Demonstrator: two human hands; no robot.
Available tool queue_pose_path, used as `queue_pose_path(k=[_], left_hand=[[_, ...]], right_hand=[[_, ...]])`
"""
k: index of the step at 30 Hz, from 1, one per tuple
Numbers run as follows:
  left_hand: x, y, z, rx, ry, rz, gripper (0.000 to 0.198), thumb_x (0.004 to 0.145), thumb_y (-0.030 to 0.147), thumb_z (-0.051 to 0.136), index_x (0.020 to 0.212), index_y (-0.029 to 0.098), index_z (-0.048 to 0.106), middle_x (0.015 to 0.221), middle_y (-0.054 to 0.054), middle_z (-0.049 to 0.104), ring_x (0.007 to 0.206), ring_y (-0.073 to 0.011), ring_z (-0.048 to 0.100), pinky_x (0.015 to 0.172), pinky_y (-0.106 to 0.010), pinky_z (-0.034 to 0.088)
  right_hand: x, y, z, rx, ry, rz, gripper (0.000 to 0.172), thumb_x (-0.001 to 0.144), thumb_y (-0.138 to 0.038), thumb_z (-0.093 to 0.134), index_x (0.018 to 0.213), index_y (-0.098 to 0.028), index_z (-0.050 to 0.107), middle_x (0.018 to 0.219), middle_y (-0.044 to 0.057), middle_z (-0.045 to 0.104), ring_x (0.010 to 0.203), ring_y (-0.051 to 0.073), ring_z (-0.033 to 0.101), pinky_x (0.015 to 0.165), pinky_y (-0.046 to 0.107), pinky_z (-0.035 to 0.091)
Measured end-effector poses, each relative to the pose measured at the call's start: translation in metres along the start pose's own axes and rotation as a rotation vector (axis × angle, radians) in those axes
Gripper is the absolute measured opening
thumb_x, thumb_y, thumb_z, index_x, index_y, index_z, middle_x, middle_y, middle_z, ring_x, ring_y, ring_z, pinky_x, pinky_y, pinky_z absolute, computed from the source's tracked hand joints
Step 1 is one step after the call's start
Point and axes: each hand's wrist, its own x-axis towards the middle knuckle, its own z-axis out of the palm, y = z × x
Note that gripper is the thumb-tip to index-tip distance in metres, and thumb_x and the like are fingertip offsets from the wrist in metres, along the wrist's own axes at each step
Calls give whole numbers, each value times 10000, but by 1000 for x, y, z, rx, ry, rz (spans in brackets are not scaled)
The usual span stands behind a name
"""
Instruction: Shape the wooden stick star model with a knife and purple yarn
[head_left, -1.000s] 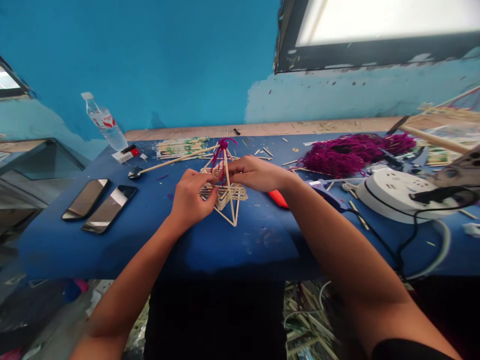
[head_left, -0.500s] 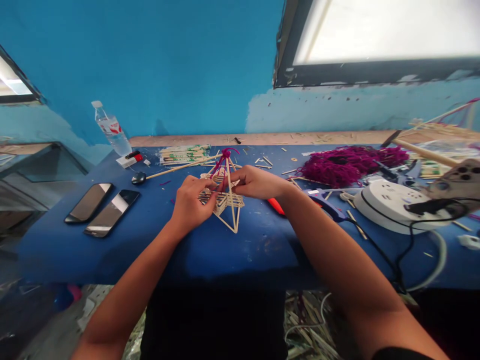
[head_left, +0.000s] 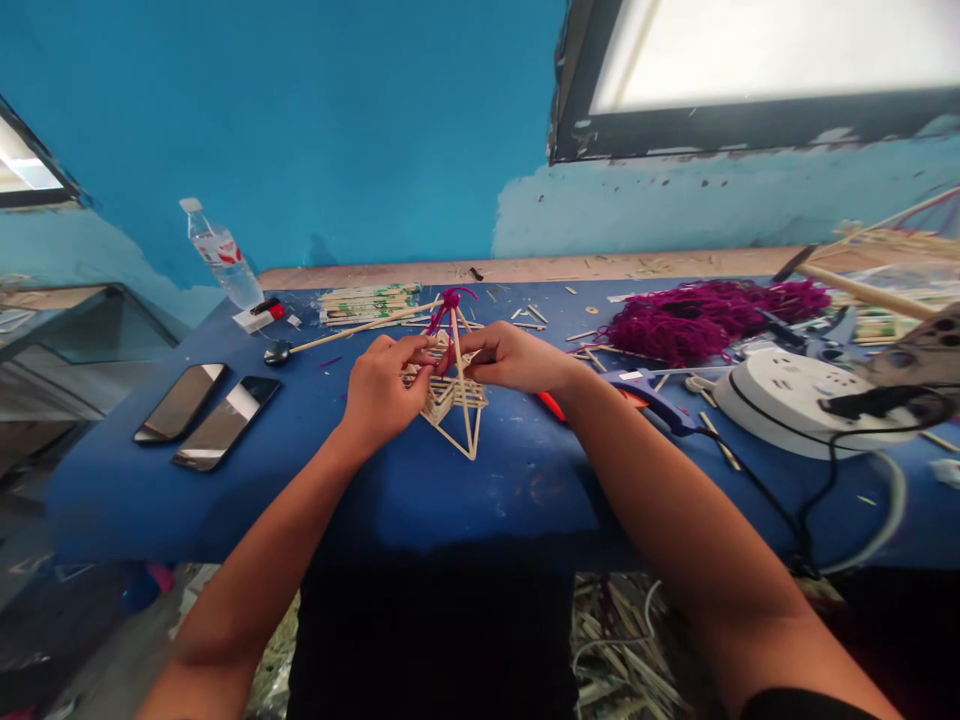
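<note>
A small frame of thin wooden sticks [head_left: 474,425] stands on the blue table, shaped like a pyramid with a layered stick base inside. Purple yarn [head_left: 450,298] is knotted around its peak, and strands hang down inside. My left hand [head_left: 384,390] is at the frame's left side, thumb and fingers pinched together by the hanging yarn. From the right, my right hand [head_left: 517,358] reaches in between the upright sticks, its fingertips closed on the yarn close to the left ones. The fingers partly hide the yarn's lower end and the base.
Two phones [head_left: 225,425] lie left, near a water bottle [head_left: 223,255] and a black-ended stick [head_left: 277,352]. Behind are packed sticks [head_left: 367,305]. To the right are a purple yarn heap [head_left: 675,325], a blue glue gun [head_left: 660,405], a white power strip [head_left: 795,400] and a hammer [head_left: 862,290].
Both hands stay at the frame, their fingertips shifting slightly around the yarn. The left fingers have extended a little toward the right hand. The view has tilted slightly.
</note>
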Motion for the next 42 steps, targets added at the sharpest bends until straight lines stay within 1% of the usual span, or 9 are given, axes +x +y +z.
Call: queue_pose_path(k=[6,11,14,18,24,30,34,38,42], left_hand=[[0,6,-1,-8,94,47,351,846,54,752,1145,232,795,952,-8,851,941,-213,761,836,-325,609],[-6,2,3,-65,195,94,218,906,129,782,1095,236,797,1017,-19,855,895,-186,785,840,-317,628],[-7,-1,5,-85,258,133,218,895,112,791,1077,233,794,1010,-24,857,937,-200,796,879,-337,631],[-6,-3,8,-89,304,121,244,858,101,824,1065,223,781,976,-25,858,946,-217,795,876,-357,631],[-7,-7,9,-110,305,74,189,856,117,818,1011,224,794,952,-29,848,905,-201,798,862,-339,643],[-10,-15,11,-150,290,25,130,888,168,784,1006,221,801,974,-38,841,860,-183,807,816,-303,645],[-13,-17,12,-182,288,7,104,900,214,782,1004,216,792,953,-34,842,823,-173,804,785,-285,645],[-15,-16,11,-172,316,29,72,895,225,780,966,210,780,930,-37,839,797,-170,797,755,-275,641],[-14,-12,9,-195,333,33,82,892,204,777,974,205,776,920,-33,841,773,-161,795,727,-259,646]], right_hand=[[-6,-8,1,32,49,17,305,816,-260,649,1063,-177,806,932,19,783,719,113,600,662,269,442],[-38,-13,-6,-236,440,135,275,865,-398,637,919,-178,795,785,38,742,674,144,592,645,305,417],[-60,-14,-7,-615,595,389,293,900,-446,635,870,-198,789,755,55,739,689,189,625,662,338,402],[-75,-5,3,-1000,457,737,334,929,-528,682,955,-213,788,990,110,808,886,287,723,722,367,431],[-79,6,15,-1055,390,858,434,923,-410,680,1306,-208,711,1149,146,809,1060,354,757,782,382,472],[-93,-5,11,-978,633,688,351,882,-334,592,1154,-207,775,1024,112,810,963,327,748,780,394,473],[-104,-18,19,-592,724,497,316,909,-362,537,1080,-195,744,828,66,734,739,239,693,705,370,478],[-109,-38,50,-103,705,331,353,993,-434,543,1238,-211,664,829,8,667,581,152,615,509,289,444],[-109,-56,89,-3,706,277,372,1071,-448,549,1398,-276,596,899,-13,665,572,112,598,455,238,450]])
